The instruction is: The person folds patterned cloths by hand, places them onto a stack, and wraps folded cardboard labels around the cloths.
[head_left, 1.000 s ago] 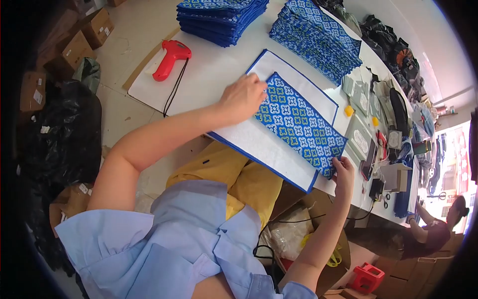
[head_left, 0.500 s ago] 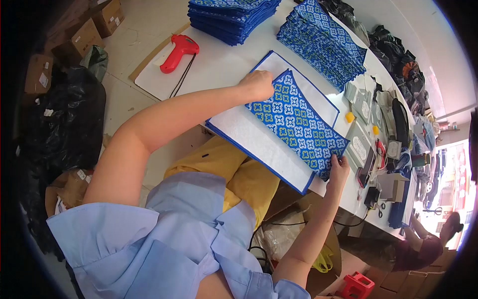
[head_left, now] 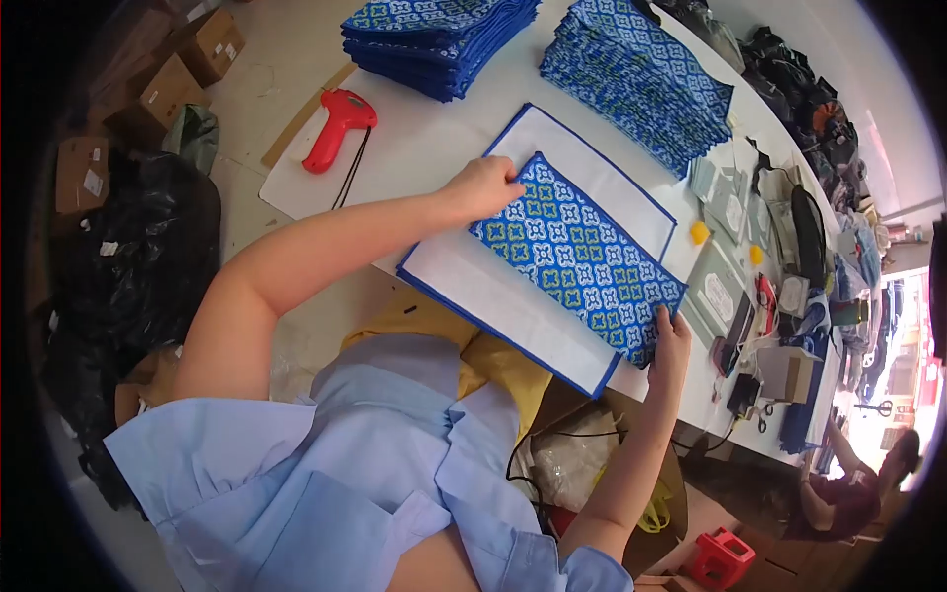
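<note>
A blue cloth with a white and green flower pattern is folded into a long band. It lies across a white cloth with blue edging on the table. My left hand is closed on the band's upper left end, and its fingertips are partly hidden. At the opposite end, my right hand pinches the lower right corner, thumb on top. Between both hands the band looks flat and straight.
Two stacks of matching cloths, a neat pile and a fanned pile, stand at the back. A red tagging gun lies left. Right are printed cards, a yellow piece and scissors. Another person is far right.
The band's far edge, curved before, is now straighter between my hands. My left hand has drawn a little toward the left with its end. My right hand keeps its corner. The view has shifted slightly.
</note>
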A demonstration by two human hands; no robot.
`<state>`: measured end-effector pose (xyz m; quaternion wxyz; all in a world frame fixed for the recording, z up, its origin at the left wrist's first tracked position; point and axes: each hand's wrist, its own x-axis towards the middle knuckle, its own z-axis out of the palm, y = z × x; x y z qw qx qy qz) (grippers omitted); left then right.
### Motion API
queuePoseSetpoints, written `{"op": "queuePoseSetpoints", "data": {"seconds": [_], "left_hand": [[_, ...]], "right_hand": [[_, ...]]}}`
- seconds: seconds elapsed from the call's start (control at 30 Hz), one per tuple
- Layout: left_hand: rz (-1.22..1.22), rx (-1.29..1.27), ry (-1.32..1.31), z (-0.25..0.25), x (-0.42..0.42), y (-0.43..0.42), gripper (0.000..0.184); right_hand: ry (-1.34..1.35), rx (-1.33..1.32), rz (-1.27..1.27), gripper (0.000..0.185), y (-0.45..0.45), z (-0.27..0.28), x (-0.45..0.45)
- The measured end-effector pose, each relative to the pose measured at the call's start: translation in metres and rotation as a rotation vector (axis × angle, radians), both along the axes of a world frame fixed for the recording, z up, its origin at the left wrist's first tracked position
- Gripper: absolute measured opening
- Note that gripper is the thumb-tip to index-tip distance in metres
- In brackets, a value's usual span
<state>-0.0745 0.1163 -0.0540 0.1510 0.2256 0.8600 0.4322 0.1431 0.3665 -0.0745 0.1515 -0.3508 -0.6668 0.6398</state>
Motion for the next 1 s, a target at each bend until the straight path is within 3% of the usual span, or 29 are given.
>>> {"op": "queuePoseSetpoints", "data": {"seconds": [0.13,0.2,0.23,0.3,0.4,0.47,0.53,0.57,0.67,0.73,0.83,0.87,0.93,0.97,1.0], "left_hand": [[-0.003,0.033,0.308,-0.011,0.006,0.002,0.015],[0.009,-0.063,0.302,-0.007,0.011,0.005,0.013],[0.019,-0.154,0.304,-0.003,0.015,0.006,0.011],[0.043,-0.153,0.313,-0.002,0.020,0.005,0.010],[0.061,-0.105,0.384,-0.007,0.023,-0.001,0.009],[0.118,0.071,0.329,-0.006,0.018,-0.005,0.011],[0.116,0.164,0.354,0.013,0.008,-0.002,0.012],[0.121,0.246,0.352,0.023,0.003,0.000,0.014],[0.101,0.315,0.535,0.072,-0.044,0.031,0.014],[0.145,0.445,0.611,0.110,-0.082,0.060,0.013],[0.163,0.582,0.732,0.159,-0.145,0.103,0.012],[0.210,0.574,0.743,0.169,-0.165,0.115,0.012],[0.264,0.576,0.762,0.174,-0.194,0.136,0.013],[0.344,0.422,0.669,0.169,-0.207,0.146,0.015],[0.422,0.270,0.570,0.165,-0.220,0.155,0.017]], "right_hand": [[-0.050,0.131,-0.094,0.019,-0.011,-0.003,0.002],[-0.180,0.445,-0.096,0.019,-0.015,-0.001,0.000],[-0.185,0.444,-0.089,0.019,-0.019,-0.003,0.002],[-0.218,0.817,-0.134,0.021,-0.024,-0.002,-0.002],[-0.184,0.682,-0.161,0.023,-0.029,0.005,-0.003],[-0.172,0.555,-0.147,0.019,-0.026,0.011,-0.002],[0.197,0.274,-0.177,0.015,-0.027,0.019,-0.010],[0.204,0.264,-0.162,0.014,-0.021,0.031,-0.014],[0.111,0.625,-0.162,0.019,0.012,0.083,-0.048],[0.322,0.782,-0.182,0.022,0.044,0.115,-0.090],[0.434,0.912,-0.237,0.022,0.079,0.174,-0.156],[0.420,0.961,-0.238,0.022,0.098,0.185,-0.177],[0.502,0.786,-0.196,0.021,0.132,0.185,-0.223],[0.445,0.687,-0.186,0.022,0.151,0.178,-0.245],[0.329,0.849,-0.241,0.028,0.179,0.157,-0.269]]}}
